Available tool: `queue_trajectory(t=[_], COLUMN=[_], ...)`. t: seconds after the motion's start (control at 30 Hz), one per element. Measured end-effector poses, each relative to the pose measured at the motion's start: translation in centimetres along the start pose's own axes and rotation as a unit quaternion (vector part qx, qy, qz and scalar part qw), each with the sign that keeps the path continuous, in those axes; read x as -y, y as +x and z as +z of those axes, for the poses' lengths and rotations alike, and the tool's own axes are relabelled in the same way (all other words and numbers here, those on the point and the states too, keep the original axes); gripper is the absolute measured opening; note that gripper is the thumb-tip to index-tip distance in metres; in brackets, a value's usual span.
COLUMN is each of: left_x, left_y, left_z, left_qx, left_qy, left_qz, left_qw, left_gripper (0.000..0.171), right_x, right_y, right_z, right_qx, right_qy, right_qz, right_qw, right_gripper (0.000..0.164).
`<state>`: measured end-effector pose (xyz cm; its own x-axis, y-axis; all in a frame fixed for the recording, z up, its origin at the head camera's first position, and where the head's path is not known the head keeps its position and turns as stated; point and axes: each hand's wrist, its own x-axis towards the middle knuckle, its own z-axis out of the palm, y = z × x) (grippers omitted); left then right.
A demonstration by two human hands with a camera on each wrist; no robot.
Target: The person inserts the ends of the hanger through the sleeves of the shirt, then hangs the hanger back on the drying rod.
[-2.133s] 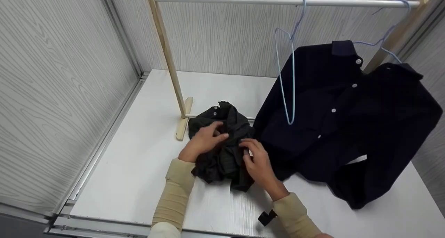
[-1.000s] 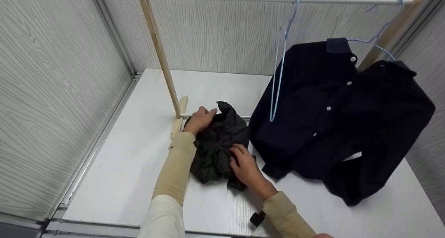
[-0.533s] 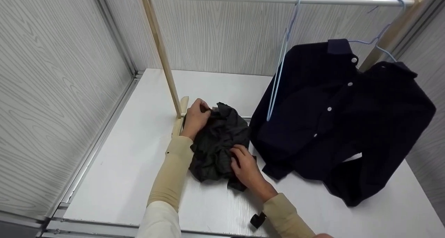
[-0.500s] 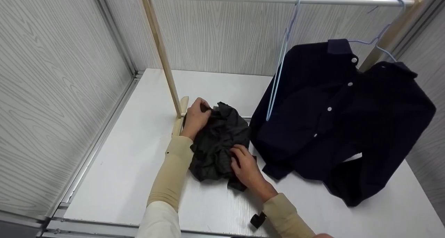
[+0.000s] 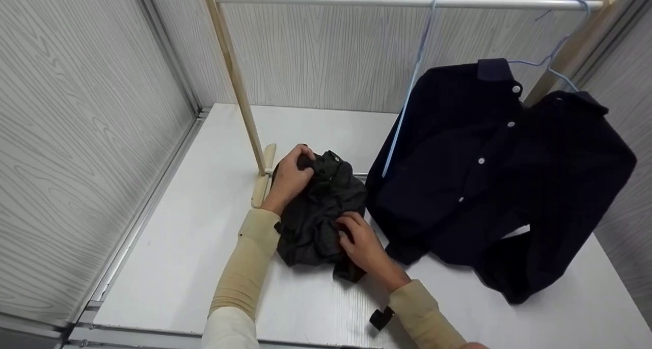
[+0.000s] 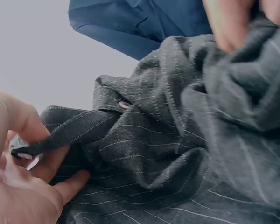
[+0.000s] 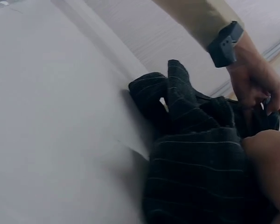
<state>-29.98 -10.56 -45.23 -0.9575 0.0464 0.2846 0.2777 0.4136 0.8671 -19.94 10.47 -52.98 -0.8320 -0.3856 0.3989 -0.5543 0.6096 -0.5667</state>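
A crumpled dark grey pinstriped shirt (image 5: 316, 226) lies bunched on the white table (image 5: 178, 267); small buttons show near its far edge. My left hand (image 5: 293, 178) pinches a folded edge of the shirt at its far left, and in the left wrist view the thumb and fingers of that left hand (image 6: 28, 172) close over this strip beside a button. Lower on the right side of the shirt, my right hand (image 5: 362, 242) holds the cloth with curled fingers. In the right wrist view the right hand (image 7: 268, 158) is partly cut off at the edge.
A clothes rack with a white rail (image 5: 326, 0) and wooden posts stands over the shirt. From it hang a bare blue hanger (image 5: 407, 99) and, at right, a navy shirt (image 5: 473, 176) on another blue hanger (image 5: 552, 56). Patterned wall panels (image 5: 86, 135) enclose the table.
My left hand went from the shirt's middle to its far left edge and took hold there, turning the edge so a button shows. The right hand stayed near its place. The bare hanger has swung edge-on.
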Motion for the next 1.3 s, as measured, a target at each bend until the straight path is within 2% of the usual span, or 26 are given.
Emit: queue_trajectory(t=[0.1, 0.23, 0.33, 0.43, 0.63, 0.73, 0.83, 0.93, 1.03, 1.17, 1.3], left_x=[0.1, -0.1, -0.3, -0.6, -0.9, -0.9, -0.9, -1.0, -1.1, -1.1, -1.1], left_y=[-0.6, -1.0, -1.1, -1.3, -1.8, -2.0, -2.3, -2.5, -2.7, -3.0, -3.3], left_z=[0.0, 0.4, 0.8, 1.1, 1.4, 1.4, 1.3, 1.1, 1.0, 0.8, 0.6], left_qx=[-0.005, -0.026, -0.041, -0.048, -0.037, -0.027, -0.013, 0.009, 0.023, 0.035, 0.037], left_qy=[0.004, 0.017, 0.026, 0.025, 0.044, 0.054, 0.058, 0.065, 0.076, 0.086, 0.099], left_qz=[0.024, 0.062, 0.092, 0.122, 0.188, 0.219, 0.250, 0.282, 0.307, 0.325, 0.328], left_qw=[0.9997, 0.9976, 0.9946, 0.9911, 0.9805, 0.9738, 0.9664, 0.9572, 0.9485, 0.9413, 0.9389], left_gripper=[0.016, 0.006, 0.010, 0.014, 0.013, 0.014, 0.015, 0.016, 0.019, 0.020, 0.022], right_x=[0.3, 1.0, 1.4, 1.5, 1.1, 0.7, 0.2, -0.2, -0.4, -0.5, -0.6], right_y=[1.2, 3.5, 5.5, 7.2, 8.5, 8.7, 8.8, 8.9, 9.0, 8.9, 8.7], right_z=[-0.9, -2.1, -2.7, -3.0, -3.0, -3.2, -3.4, -3.7, -4.0, -4.2, -4.5], right_qx=[0.000, -0.046, -0.089, -0.105, -0.069, -0.045, -0.036, -0.045, -0.041, -0.013, -0.012], right_qy=[0.004, -0.034, -0.058, -0.076, -0.093, -0.088, -0.093, -0.109, -0.131, -0.156, -0.147], right_qz=[-0.007, -0.037, -0.071, -0.080, -0.026, -0.001, 0.009, 0.015, 0.017, 0.019, 0.059], right_qw=[1.000, 0.998, 0.992, 0.988, 0.993, 0.995, 0.995, 0.993, 0.990, 0.988, 0.987], right_gripper=[0.021, 0.018, 0.017, 0.022, 0.044, 0.048, 0.040, 0.032, 0.034, 0.037, 0.031])
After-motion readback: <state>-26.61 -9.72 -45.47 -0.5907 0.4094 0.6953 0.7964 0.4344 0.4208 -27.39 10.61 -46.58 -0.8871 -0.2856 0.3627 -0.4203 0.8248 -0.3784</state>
